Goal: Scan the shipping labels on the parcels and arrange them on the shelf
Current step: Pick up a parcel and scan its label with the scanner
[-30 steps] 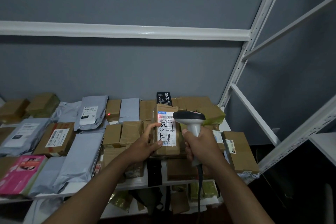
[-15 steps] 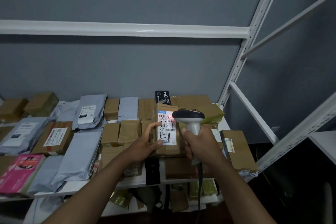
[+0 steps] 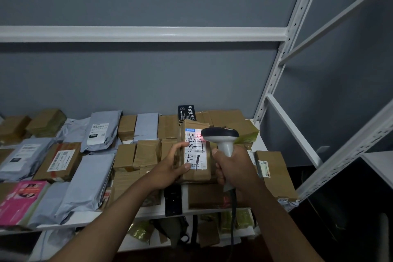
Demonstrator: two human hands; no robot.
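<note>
The left hand (image 3: 170, 168) is gripping a brown cardboard parcel (image 3: 194, 155) by its left edge, thumb and fingers curled round it, holding it tilted up over the right part of the shelf (image 3: 148, 211) with its white shipping label (image 3: 195, 149) facing the person. The right hand (image 3: 232, 168) is wrapped round the handle of a grey barcode scanner (image 3: 221, 137), whose head is hovering just beside the label's upper right corner; a red spot of scanner light is showing on the barcode there. So the scan of this parcel appears to be under way, and placing it on the shelf is not yet done.

Many parcels are already lying on the shelf: brown boxes in rows at the middle and right, grey poly mailers (image 3: 85, 187) to the left, and a pink package (image 3: 21, 200) at the near left. Whether those have been scanned cannot be told from here. More packages are sitting on the lower level beneath.

On the held label, a blue logo strip is running along the top, with barcodes and large black handwritten marks below; the small print is too blurred to read. A black packet (image 3: 186, 112) standing at the far side is bearing white Chinese characters. One grey mailer (image 3: 100, 132) is carrying a label that seems to read "OTO".
</note>
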